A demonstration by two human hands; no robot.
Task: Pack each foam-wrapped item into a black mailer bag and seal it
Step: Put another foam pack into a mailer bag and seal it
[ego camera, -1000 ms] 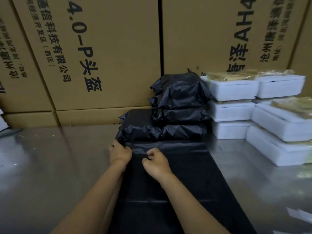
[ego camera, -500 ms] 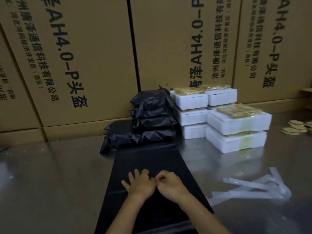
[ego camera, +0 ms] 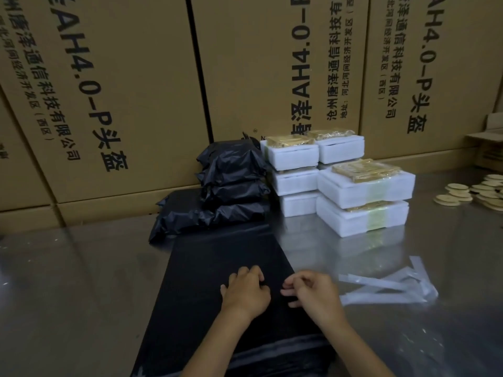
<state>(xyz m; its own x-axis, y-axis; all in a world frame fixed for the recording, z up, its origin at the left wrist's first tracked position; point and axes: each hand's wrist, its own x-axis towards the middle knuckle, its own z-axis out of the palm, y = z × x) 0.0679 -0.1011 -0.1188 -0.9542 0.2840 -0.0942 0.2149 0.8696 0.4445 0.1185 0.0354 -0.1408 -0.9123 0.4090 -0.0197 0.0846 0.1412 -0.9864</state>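
Note:
A flat stack of black mailer bags (ego camera: 217, 268) lies lengthwise on the steel table in front of me. My left hand (ego camera: 245, 293) sits on the top bag with its fingers curled, pinching the film. Just to its right, my right hand (ego camera: 313, 293) has thumb and fingers curled at the same bag near its right edge. Several packed black bags (ego camera: 231, 186) are piled at the back against the cartons. White foam-wrapped items (ego camera: 364, 186) with yellow tape stand stacked beside them on the right.
Large brown cartons (ego camera: 122, 91) wall off the back of the steel table (ego camera: 68, 295). Peeled clear strips (ego camera: 394, 287) lie to the right of my right hand. Round pale discs (ego camera: 473, 191) are piled at the far right.
My hands have come back along the flat bags toward me and drawn slightly apart. The view has swung right, bringing the foam items and strips into sight.

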